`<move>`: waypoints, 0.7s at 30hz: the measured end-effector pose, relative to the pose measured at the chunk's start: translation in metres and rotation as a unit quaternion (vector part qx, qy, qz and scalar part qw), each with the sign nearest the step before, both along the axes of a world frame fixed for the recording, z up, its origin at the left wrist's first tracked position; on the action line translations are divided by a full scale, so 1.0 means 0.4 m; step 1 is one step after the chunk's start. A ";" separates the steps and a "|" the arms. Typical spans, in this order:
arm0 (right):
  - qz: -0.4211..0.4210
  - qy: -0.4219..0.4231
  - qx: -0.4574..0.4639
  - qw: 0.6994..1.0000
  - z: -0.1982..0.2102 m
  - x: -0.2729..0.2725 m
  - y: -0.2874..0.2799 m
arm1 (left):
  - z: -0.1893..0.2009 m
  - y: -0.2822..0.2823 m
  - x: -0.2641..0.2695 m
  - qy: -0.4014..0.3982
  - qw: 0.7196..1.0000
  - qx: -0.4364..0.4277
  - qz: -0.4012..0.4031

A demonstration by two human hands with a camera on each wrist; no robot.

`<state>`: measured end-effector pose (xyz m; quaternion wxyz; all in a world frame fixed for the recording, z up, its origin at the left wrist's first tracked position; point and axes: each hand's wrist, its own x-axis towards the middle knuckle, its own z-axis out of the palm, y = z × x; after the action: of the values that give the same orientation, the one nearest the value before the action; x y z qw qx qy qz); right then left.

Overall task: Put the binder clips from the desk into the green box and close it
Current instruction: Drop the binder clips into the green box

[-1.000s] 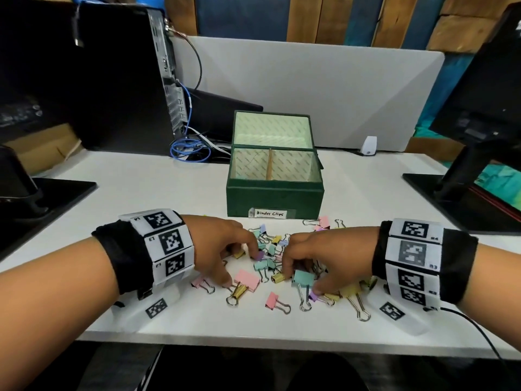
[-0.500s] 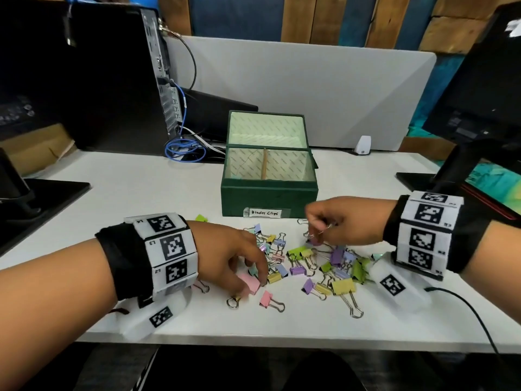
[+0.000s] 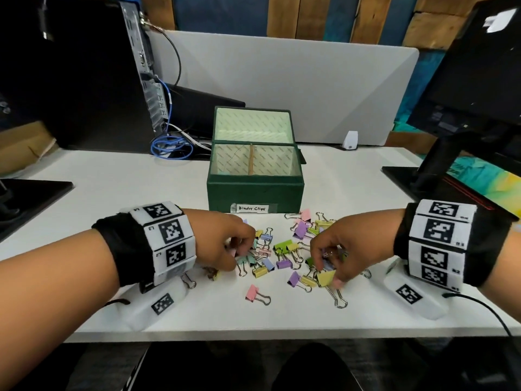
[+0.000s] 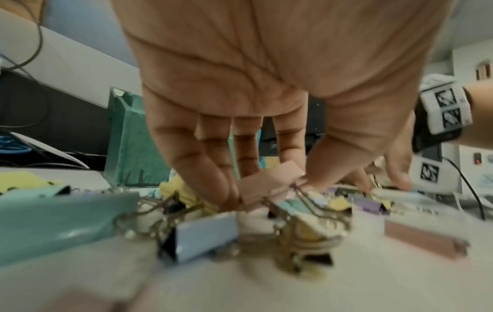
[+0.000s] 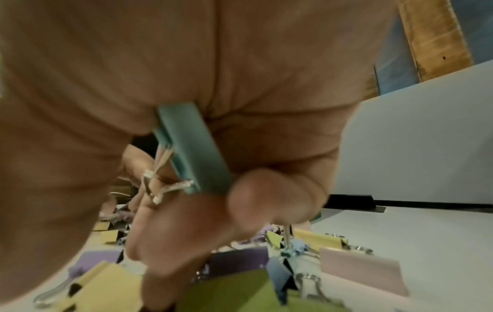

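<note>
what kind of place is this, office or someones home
Most likely an office workstation. A black desktop computer tower stands at the back left of the white desk, a monitor on a stand at the right, and a grey partition screen runs behind the desk.

Both hands (image 3: 222, 241) in binder clips (image 3: 284, 249); green box (image 3: 255, 190) open.

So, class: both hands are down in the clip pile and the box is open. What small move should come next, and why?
Probably lift the right hand and carry its teal clip to the green box. The wrist view shows that clip already tucked against the palm, the lid stands open, and both compartments look empty. The left hand is only just pinching a pink clip.
</note>
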<state>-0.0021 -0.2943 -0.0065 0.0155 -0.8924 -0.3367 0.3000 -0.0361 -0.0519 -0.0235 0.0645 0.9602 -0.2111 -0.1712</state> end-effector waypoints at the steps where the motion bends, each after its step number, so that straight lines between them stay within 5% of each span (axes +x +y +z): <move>1: -0.004 0.001 0.000 1.000 -0.002 -0.002 -0.001 | 0.006 0.007 0.001 0.002 1.000 -0.030 0.006; 5: -0.008 -0.040 -0.008 0.999 -0.015 -0.007 0.008 | 0.026 0.039 0.014 0.012 0.985 -0.159 0.067; 11: 0.019 -0.108 -0.053 0.993 -0.020 -0.012 0.048 | 0.039 0.097 0.071 -0.036 0.927 -0.321 0.192; 16: 0.036 -0.125 -0.080 0.988 -0.014 -0.013 0.061 | 0.069 0.114 0.103 -0.128 0.905 -0.337 0.223; 21: 0.029 -0.112 -0.073 0.991 -0.024 -0.006 0.070 | 0.076 0.095 0.146 -0.227 0.925 -0.237 0.194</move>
<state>-0.0047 -0.2662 -0.0161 -0.0963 -0.9091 -0.3390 0.2220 0.0223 -0.0137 0.0070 0.2723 0.9523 -0.0640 0.1223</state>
